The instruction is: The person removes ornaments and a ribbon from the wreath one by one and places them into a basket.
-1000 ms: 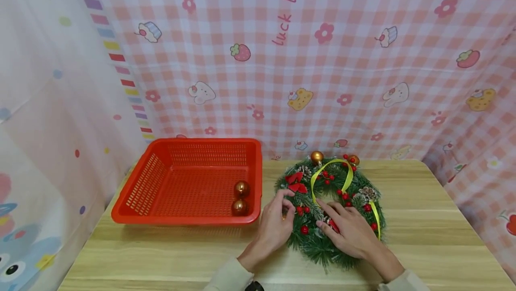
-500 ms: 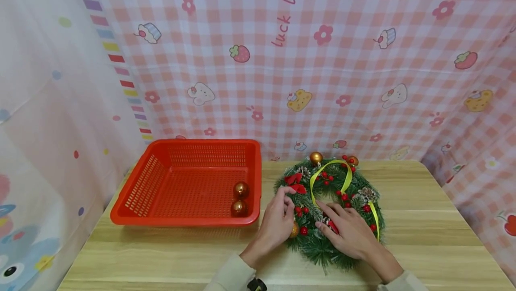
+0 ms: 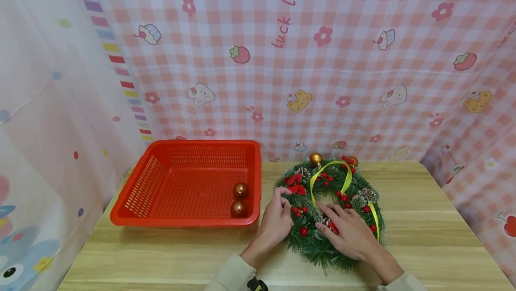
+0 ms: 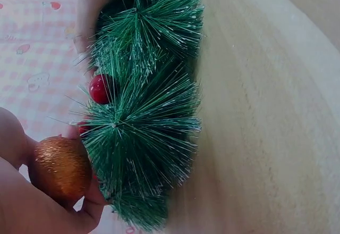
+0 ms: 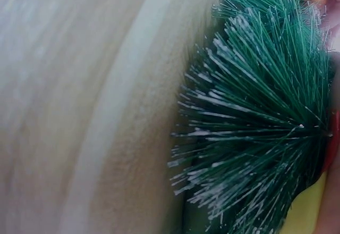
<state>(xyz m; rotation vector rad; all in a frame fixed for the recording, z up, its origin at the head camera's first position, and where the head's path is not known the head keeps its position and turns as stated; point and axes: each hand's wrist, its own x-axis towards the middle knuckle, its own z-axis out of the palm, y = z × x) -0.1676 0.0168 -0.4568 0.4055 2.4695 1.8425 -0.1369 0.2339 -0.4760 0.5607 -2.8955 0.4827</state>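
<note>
A green pine wreath with red berries, pine cones, red bows and a yellow ribbon lies on the table. At its left side my left hand holds a glittery orange-gold bauble in curled fingers, beside the needles. In the head view that hand hides the bauble. My right hand rests on the wreath's near inner part with the index finger extended, next to a small red bow. Needles fill much of the right wrist view, where only an edge of a hand shows.
A red perforated basket stands left of the wreath, with two shiny copper baubles at its right end. Gold baubles sit on the wreath's far edge. Behind the wooden table hangs a pink checked cloth.
The bauble, seen beside my left hand half a second ago, is hidden behind it in the head view. My left fingers have shifted slightly; the right hand stays in place.
</note>
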